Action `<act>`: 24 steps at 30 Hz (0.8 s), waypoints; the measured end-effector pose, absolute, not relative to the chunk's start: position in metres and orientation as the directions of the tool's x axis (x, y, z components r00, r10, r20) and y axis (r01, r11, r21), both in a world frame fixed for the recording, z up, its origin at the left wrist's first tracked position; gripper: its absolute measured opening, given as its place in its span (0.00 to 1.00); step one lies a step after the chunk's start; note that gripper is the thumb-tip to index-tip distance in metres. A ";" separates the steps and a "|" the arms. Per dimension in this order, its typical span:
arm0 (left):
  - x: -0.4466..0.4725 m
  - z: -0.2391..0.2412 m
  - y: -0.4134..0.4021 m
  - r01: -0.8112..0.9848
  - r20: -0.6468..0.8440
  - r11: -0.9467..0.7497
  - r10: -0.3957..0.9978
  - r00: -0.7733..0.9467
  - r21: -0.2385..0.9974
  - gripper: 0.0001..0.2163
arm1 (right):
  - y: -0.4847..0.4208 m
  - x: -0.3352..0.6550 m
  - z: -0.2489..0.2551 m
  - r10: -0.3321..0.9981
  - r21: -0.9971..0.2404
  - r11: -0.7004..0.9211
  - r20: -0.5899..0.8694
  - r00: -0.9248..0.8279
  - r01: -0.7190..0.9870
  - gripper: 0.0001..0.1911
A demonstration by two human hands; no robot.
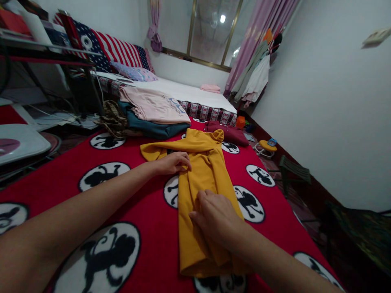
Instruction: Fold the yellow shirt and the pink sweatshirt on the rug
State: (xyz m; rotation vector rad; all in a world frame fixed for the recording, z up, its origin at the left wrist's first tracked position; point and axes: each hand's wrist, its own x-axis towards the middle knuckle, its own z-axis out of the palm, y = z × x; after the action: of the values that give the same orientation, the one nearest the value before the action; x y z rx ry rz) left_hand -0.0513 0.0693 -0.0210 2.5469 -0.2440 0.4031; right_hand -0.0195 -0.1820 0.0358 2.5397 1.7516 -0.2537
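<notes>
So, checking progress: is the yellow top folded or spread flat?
Partly folded: the yellow top lies doubled lengthwise into a narrow strip, with one sleeve sticking out sideways.

1. The bare left arm [91, 203] reaches from the lower left corner forward and to the right, nearly straight.
2. The left grip [173, 162] lies palm down, its fingers [183, 165] together, lightly bent and pointing right, clasping nothing.
3. The bare right arm [275, 260] enters from the lower right, angled forward and left.
4. The right grip [214, 215] is palm down, knuckles up, fingers curled forward; the fingertips are hidden, so its closure cannot be told.
5. The two grips sit near each other, the left farther forward.
</notes>
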 end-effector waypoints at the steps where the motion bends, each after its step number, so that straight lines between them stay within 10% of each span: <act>1: -0.051 -0.023 0.071 -0.248 0.340 -0.831 -0.076 0.937 0.498 0.08 | -0.181 -0.021 0.035 0.926 -0.061 -0.358 -0.149 0.346 0.932 0.13; 14: -0.045 -0.015 0.074 -0.047 0.217 -0.897 0.055 0.975 0.439 0.06 | -0.160 -0.023 0.018 0.955 0.029 -0.225 -0.190 0.226 0.974 0.14; 24: -0.060 -0.006 0.097 -0.039 0.152 -0.602 0.137 0.979 0.797 0.09 | -0.159 -0.011 0.021 0.971 -0.421 -0.162 0.091 0.219 0.893 0.04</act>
State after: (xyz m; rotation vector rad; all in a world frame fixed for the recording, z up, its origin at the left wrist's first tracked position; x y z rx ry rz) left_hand -0.0602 0.0971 -0.0061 2.2046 0.0680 0.2454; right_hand -0.0113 -0.1586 0.0206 2.7260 2.2244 -0.3622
